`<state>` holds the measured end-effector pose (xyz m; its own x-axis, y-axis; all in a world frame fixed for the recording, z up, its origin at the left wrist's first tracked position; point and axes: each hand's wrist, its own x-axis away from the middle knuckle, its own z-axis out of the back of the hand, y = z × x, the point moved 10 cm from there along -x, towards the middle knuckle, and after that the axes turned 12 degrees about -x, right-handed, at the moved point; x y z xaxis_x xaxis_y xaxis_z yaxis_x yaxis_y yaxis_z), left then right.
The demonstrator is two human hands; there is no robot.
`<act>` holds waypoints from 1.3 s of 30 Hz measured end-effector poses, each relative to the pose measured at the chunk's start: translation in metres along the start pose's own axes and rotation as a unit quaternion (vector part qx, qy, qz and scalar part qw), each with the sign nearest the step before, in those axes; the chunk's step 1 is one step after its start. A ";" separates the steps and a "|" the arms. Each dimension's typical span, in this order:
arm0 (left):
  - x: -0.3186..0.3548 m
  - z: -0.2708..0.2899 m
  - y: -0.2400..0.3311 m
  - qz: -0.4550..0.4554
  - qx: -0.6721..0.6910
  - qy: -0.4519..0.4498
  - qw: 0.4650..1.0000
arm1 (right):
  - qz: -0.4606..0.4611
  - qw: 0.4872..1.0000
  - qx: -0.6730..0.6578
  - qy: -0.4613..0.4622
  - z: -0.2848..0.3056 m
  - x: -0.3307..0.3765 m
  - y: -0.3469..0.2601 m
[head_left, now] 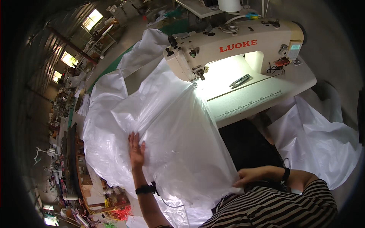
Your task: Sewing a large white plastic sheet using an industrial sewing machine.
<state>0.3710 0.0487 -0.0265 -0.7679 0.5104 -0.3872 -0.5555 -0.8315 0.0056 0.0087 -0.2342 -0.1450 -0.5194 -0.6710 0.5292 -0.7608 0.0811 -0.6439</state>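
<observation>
A large sheet of shiny white plastic-like material (186, 148) spreads from the sewing machine (243, 43) down to my lap. Its upper end runs under the lit needle area at the machine's head. My left hand (136, 151) lies on the sheet left of the middle, fingers stretched out and holding nothing. At the sheet's near right corner, my right hand (249, 176) is closed on the edge, thumb and fingers together. Both wrists wear black bands. Small thread snips (240, 81) rest on the machine bed under the arm, away from both hands.
More white sheet material (311, 140) hangs in folds at the right. A ruler scale (249, 102) runs along the machine table's near edge. An orange-and-black wired item (280, 64) lies by the machine's pillar. Cluttered shelves and bright windows (92, 19) line the far left.
</observation>
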 end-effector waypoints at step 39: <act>0.096 0.003 0.264 0.021 0.088 -0.076 0.993 | 0.266 0.891 0.156 0.333 0.074 0.027 -0.057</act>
<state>0.1493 -0.1214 -0.0593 -0.8229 0.5148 -0.2406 -0.5596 -0.8078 0.1855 0.0672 -0.3119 -0.1350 -0.9692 -0.0049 0.2464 -0.2463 -0.0205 -0.9690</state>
